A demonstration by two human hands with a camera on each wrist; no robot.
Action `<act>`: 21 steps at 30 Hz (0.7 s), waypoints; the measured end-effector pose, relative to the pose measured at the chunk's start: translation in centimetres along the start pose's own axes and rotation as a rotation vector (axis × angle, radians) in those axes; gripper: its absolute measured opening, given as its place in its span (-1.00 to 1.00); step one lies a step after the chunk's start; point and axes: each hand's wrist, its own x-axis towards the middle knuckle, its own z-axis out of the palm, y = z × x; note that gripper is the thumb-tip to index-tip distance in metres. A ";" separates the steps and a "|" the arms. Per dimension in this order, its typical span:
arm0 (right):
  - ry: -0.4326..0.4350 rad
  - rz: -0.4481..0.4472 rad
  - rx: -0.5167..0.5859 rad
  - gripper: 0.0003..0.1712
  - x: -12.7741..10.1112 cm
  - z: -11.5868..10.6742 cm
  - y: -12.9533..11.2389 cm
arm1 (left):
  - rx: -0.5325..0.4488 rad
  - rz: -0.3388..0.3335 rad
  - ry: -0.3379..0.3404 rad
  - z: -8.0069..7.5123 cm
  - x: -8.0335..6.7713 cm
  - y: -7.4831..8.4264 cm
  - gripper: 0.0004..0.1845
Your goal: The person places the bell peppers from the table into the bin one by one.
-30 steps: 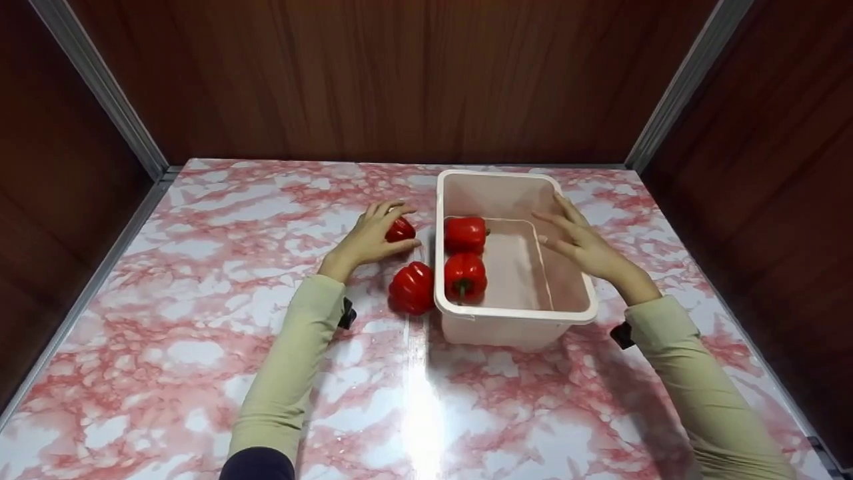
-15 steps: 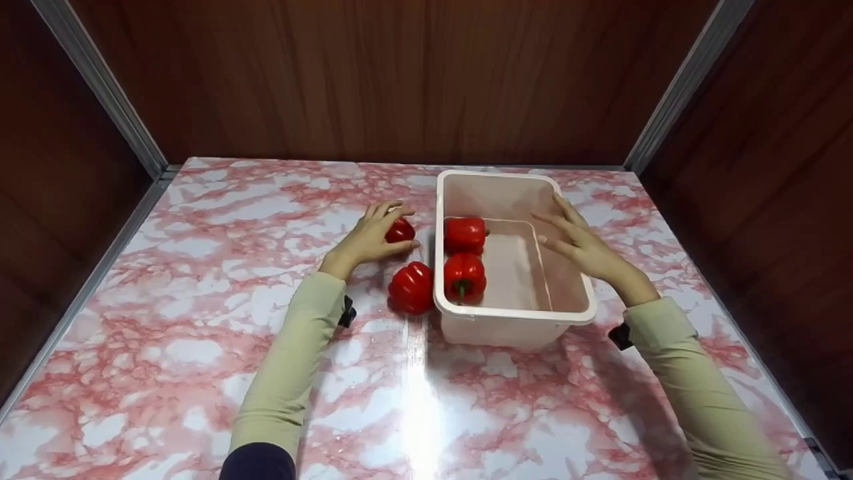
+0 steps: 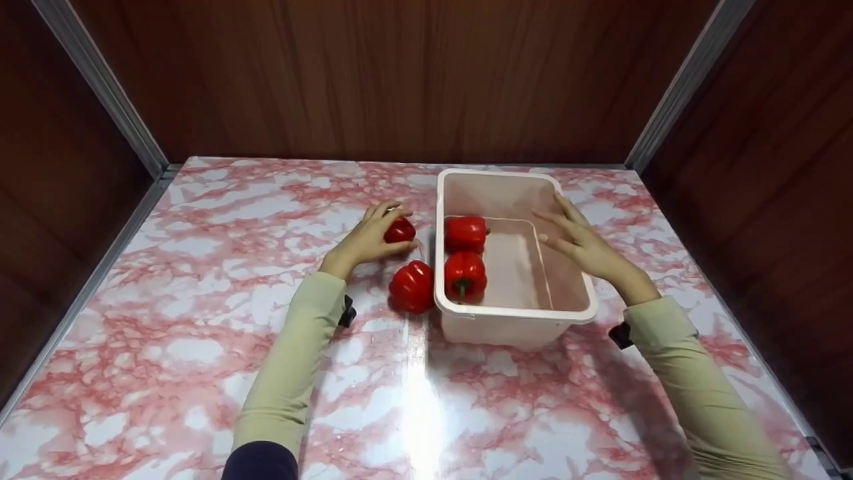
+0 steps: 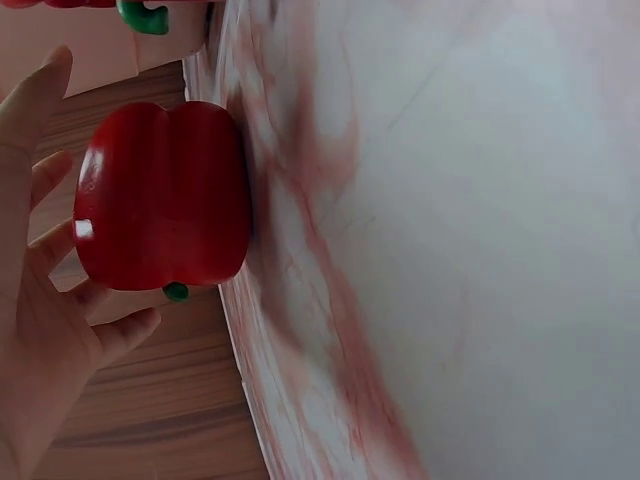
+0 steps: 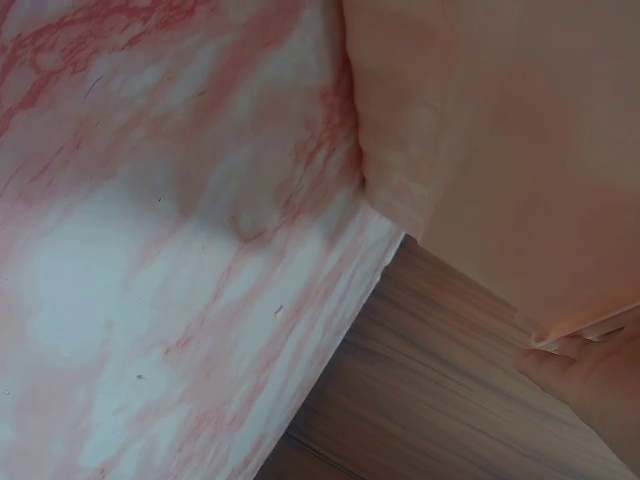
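Observation:
My left hand (image 3: pixel 390 228) curls its fingers and thumb round a red bell pepper (image 3: pixel 402 231) that sits on the marble-patterned table, just left of a pale pink plastic bin (image 3: pixel 513 312). In the left wrist view the pepper (image 4: pixel 165 195) fills the space between my thumb and fingers (image 4: pixel 40 300). Two more red peppers (image 3: pixel 465 233) (image 3: pixel 464 277) lie inside the bin against its left wall. Another pepper (image 3: pixel 412 287) stands on the table touching the bin's left side. My right hand (image 3: pixel 560 227) lies with straight fingers on the bin's right rim; its fingers (image 5: pixel 590 380) show beside the bin wall (image 5: pixel 500 130).
The pink-and-white marbled table (image 3: pixel 200 320) is enclosed by dark wooden walls (image 3: pixel 373 73) at the back and both sides, with metal corner strips (image 3: pixel 100 87). Bare tabletop lies to the left and in front of the bin.

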 end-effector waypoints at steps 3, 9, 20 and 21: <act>0.000 -0.001 0.013 -0.48 0.0 0.0 -0.1 | -0.009 -0.009 -0.005 0.1 0.1 -0.1 -0.28; 0.000 0.008 0.002 -0.48 0.1 0.0 -0.1 | -0.005 -0.026 -0.014 0.3 0.0 -0.3 -0.27; -0.002 -0.012 0.046 -0.49 -0.3 -0.3 -3.2 | -0.027 -0.080 -0.043 0.8 -0.3 -0.9 -0.25; -0.001 -0.012 0.043 -0.49 -0.3 -0.3 -3.0 | -0.033 -0.083 -0.043 0.8 -0.3 -0.9 -0.25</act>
